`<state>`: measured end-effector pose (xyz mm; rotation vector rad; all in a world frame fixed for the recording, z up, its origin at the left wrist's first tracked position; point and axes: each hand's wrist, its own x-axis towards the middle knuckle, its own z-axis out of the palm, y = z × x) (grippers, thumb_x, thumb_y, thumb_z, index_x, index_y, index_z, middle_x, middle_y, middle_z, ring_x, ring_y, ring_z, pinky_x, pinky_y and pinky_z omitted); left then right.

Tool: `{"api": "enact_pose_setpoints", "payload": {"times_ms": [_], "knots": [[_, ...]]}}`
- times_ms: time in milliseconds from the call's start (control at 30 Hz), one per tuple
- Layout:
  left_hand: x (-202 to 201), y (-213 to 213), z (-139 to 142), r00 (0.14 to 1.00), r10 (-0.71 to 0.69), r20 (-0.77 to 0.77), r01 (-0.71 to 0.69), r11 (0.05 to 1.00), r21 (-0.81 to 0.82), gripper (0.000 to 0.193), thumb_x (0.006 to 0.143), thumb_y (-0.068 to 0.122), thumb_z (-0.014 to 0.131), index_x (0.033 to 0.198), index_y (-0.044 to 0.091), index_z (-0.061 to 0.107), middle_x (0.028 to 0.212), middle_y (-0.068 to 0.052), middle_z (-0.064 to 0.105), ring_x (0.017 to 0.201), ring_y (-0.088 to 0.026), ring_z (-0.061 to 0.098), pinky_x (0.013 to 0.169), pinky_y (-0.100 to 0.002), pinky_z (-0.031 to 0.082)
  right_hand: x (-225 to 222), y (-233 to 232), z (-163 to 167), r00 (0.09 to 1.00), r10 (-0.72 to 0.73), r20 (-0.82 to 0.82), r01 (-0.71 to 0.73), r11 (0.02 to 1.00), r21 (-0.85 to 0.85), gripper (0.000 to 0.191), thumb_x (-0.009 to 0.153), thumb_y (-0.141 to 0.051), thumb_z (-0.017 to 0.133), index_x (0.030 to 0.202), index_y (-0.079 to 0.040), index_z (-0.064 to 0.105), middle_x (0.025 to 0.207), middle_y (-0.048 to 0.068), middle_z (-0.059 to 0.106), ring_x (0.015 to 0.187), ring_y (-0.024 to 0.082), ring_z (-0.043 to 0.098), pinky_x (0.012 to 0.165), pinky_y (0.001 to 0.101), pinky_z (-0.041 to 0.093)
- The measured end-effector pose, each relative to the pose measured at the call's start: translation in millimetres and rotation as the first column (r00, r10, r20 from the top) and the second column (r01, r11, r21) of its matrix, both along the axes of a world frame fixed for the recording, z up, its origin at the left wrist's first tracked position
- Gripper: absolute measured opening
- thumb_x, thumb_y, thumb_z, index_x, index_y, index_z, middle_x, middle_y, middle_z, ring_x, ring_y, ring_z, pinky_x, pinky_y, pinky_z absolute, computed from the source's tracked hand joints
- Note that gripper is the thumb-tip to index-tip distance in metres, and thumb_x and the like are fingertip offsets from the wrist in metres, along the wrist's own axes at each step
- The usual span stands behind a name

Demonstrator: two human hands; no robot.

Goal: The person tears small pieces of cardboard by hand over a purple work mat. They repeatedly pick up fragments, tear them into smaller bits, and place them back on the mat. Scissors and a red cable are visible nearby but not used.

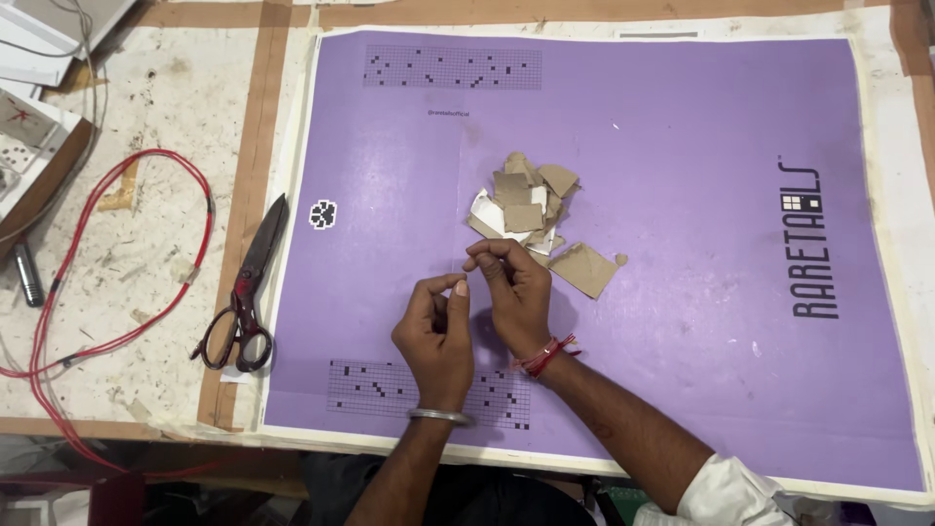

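Both my hands hover close together over a purple mat (682,175). My left hand (435,331), with a metal bangle on the wrist, has its fingers curled and thumb pinched against the forefinger. My right hand (514,292), with a red thread on the wrist, is also curled, fingertips pinched near the left thumb. Whether anything tiny sits between the fingers is too small to tell. Just beyond my right hand lies a heap of brown and white cardboard scraps (526,200), and one larger brown piece (584,268) rests beside my right knuckles.
Scissors with dark handles (243,292) lie on the brown tape strip left of the mat. A red wire (117,263) loops over the worn white tabletop at the left. White boxes and a dark pen-like object (27,275) sit at the far left.
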<state>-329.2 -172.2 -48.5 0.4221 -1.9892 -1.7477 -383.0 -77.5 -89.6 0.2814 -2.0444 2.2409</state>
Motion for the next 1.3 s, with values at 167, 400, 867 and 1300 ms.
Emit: {"api": "enact_pose_setpoints", "payload": {"times_ms": [167,400,867,1300], "knots": [[3,2,-3,0.999,-0.033,-0.041,0.032,0.999,-0.027,0.009,0.1,0.011,0.067,0.102,0.004,0.073,0.058,0.01,0.043,0.052,0.001,0.035,0.046,-0.022,0.026,3,2,4,0.999,-0.023,0.032,0.024,0.999,-0.03,0.016,0.108,-0.013,0.061,0.112,-0.001,0.07,0.091,0.002,0.07,0.078,0.005,0.058,0.068,0.0207,0.046],[0,0,1,0.997,0.015,-0.072,-0.017,0.999,-0.033,0.012,0.101,0.013,0.066,0.102,0.003,0.071,0.061,0.008,0.047,0.053,0.0,0.037,0.046,-0.022,0.027,5,2,11,0.998,-0.014,-0.057,0.016,0.999,0.035,0.018,0.1,-0.012,0.069,0.114,-0.001,0.073,0.088,-0.001,0.075,0.069,0.0,0.057,0.06,0.0185,0.046],[1,0,-7,0.998,0.004,-0.06,-0.003,1.0,0.014,0.021,0.105,0.018,0.062,0.093,0.002,0.068,0.065,0.004,0.054,0.057,-0.002,0.044,0.049,-0.022,0.033,6,3,3,0.996,-0.04,-0.075,0.044,0.998,0.055,0.007,0.094,-0.011,0.08,0.097,-0.005,0.078,0.073,-0.004,0.069,0.059,-0.002,0.047,0.051,0.018,0.036],[-1,2,-4,0.998,-0.008,-0.057,0.008,1.0,0.016,0.019,0.104,0.018,0.062,0.102,0.002,0.071,0.067,0.005,0.056,0.056,-0.001,0.043,0.048,-0.02,0.032,3,3,7,0.998,0.044,0.045,-0.045,0.999,0.026,0.016,0.103,-0.011,0.063,0.111,-0.003,0.074,0.089,0.0,0.073,0.066,0.003,0.052,0.057,0.0195,0.043]]}}
